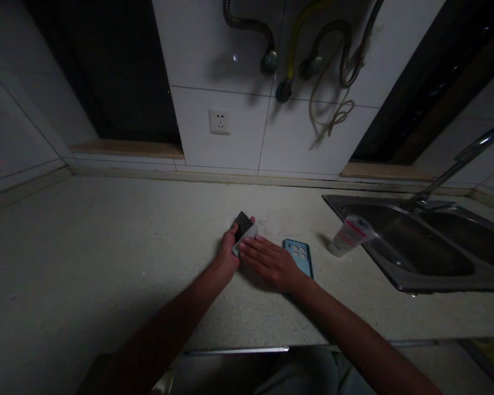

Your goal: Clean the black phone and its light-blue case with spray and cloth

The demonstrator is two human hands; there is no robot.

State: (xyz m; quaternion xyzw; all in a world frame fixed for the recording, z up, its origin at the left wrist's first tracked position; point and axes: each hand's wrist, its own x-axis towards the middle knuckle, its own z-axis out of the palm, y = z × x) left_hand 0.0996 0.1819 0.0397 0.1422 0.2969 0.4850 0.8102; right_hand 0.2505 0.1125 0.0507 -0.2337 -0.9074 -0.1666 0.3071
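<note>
A black phone point(243, 222) lies on the pale countertop point(107, 247) near the middle. My left hand point(227, 253) grips its left edge, fingers curled around it. My right hand point(271, 260) presses a small white cloth point(244, 239) flat onto the phone's lower part, fingers stretched out together. A light blue phone case point(299, 254) with round camera holes lies just right of my right hand, partly hidden by my wrist.
A white tube with red print point(349, 235) leans on the rim of the steel sink point(399, 277) at the right, with a tap point(456, 167) above. A wall socket point(219, 121) and hoses point(313, 60) are on the tiled wall behind.
</note>
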